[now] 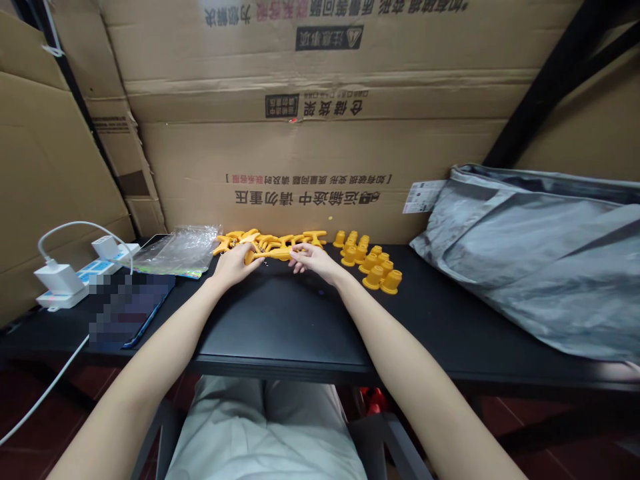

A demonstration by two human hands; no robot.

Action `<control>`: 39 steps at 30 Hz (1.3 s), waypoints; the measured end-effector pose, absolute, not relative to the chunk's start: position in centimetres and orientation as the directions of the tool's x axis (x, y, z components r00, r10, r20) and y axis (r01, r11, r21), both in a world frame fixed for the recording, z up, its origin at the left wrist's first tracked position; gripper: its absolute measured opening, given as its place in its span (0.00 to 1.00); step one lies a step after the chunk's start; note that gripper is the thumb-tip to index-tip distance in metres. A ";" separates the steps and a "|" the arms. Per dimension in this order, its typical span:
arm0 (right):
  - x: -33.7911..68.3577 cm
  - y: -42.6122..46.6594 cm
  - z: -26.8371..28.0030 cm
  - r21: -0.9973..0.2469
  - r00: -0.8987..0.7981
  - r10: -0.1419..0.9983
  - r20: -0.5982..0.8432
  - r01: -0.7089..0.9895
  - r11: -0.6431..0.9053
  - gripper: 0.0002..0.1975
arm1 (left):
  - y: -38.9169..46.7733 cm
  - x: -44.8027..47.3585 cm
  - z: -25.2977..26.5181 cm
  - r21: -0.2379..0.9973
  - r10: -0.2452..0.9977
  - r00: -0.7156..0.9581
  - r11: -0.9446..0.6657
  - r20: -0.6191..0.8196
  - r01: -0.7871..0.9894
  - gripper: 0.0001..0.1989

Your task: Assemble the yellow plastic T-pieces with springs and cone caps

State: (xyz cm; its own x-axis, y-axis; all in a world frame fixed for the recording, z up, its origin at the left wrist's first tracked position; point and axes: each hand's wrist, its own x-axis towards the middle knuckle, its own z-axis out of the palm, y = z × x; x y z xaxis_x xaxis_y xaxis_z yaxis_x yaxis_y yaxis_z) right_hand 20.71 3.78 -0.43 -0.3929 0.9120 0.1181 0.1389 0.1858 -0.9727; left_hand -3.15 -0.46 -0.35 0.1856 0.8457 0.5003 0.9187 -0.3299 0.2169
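Between my two hands, a long yellow plastic piece [276, 254] is held level above the black table. My left hand [234, 264] is closed on its left end, thumb toward me. At its right end, my right hand [316, 260] pinches it with thumb and forefinger, the other fingers curled loosely below. A small, thin metallic bit hangs under the piece near my left thumb, too small to make out. Just behind my hands lies a row of similar yellow branched plastic pieces [315, 237], partly hidden by my hands.
Several yellow cup-shaped plastic parts [371, 261] stand upside down on the right. A grey fabric bag [530, 260] fills the table's right end. Leftward lie a clear plastic bag [183, 248], a phone [133, 313] and a power strip [95, 273] with chargers. Cardboard [320, 150] walls the back.
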 end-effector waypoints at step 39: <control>20.4 3.8 -0.3 -0.940 -0.409 0.888 0.212 0.163 0.300 0.20 | -0.6 -3.0 -0.6 0.232 0.830 0.199 -0.362 0.521 0.903 0.15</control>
State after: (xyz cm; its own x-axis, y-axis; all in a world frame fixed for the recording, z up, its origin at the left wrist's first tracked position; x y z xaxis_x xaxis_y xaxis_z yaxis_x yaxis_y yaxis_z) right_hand 20.44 3.76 -0.28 -0.4087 0.8877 0.2122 0.1634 0.2999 -0.9399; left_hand -3.01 -0.62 -0.57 0.1987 0.8301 0.5210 0.9031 -0.3616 0.2317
